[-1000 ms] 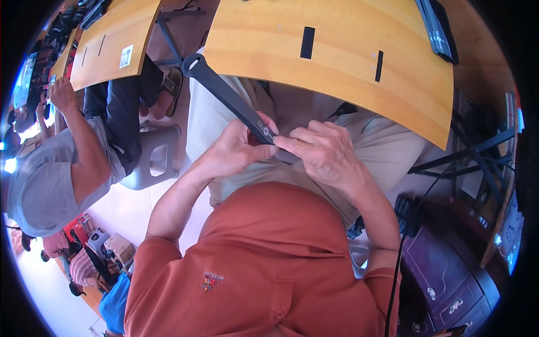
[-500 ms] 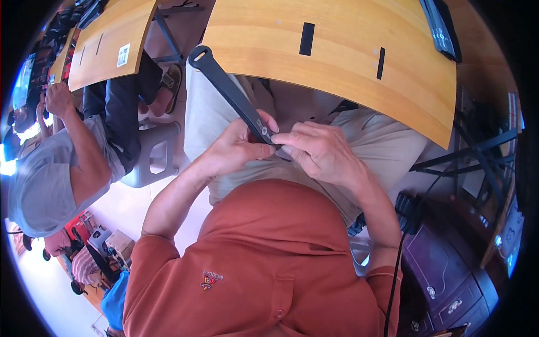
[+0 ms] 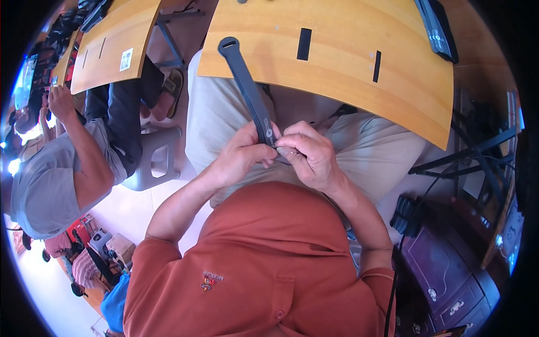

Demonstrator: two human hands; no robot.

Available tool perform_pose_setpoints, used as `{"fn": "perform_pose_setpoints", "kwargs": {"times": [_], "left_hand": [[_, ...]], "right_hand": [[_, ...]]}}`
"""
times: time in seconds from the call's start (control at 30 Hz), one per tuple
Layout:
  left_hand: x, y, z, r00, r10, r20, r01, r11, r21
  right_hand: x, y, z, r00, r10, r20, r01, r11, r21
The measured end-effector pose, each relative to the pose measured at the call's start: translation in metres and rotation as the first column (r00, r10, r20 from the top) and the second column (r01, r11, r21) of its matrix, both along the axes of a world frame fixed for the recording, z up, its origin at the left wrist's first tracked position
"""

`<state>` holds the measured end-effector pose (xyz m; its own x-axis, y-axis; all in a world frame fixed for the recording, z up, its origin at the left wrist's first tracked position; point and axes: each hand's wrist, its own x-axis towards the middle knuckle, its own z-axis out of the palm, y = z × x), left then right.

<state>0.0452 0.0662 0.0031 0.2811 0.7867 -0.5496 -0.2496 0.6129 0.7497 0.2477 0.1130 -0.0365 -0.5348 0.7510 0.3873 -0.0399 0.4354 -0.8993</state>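
A long, flat black strap [image 3: 247, 87] with a rounded, slotted end is held above the beige-trousered lap [image 3: 376, 143], that end overlapping the near-left corner of the light-brown wooden table [image 3: 342, 67]. The left hand [image 3: 242, 153] has its grip clasped around the lower end; the right hand [image 3: 310, 154] has its grip pinched at the tip. 2 black rectangular patches [image 3: 304, 44] mark the table.

Bright, soft light fills the middle, where the hands [image 3: 240, 151] look fairly sharp. White glare [image 3: 14, 167] flares at nine o'clock, and the floor [image 3: 130, 209] toward eight looks overexposed. The cabinet [image 3: 443, 269] near four o'clock sits dim. Around one, the worktop [image 3: 342, 62] bows with lens distortion; outlines smear and fringe blue toward the dark rim.
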Motion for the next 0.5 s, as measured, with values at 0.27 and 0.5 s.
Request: {"fn": "perform_pose_setpoints", "kwargs": {"times": [0.27,0.5], "left_hand": [[0.007,-0.012,0.036,0.995,-0.035,-0.094,0.046,0.992,0.120],[0.005,-0.009,0.048,0.958,-0.120,-0.260,0.183,0.955,0.235]], "right_hand": [[0.006,0.008,0.035,0.994,0.068,0.087,-0.080,0.987,0.137],[0.007,0.020,0.056,0.998,0.004,0.067,-0.023,0.958,0.284]]}}
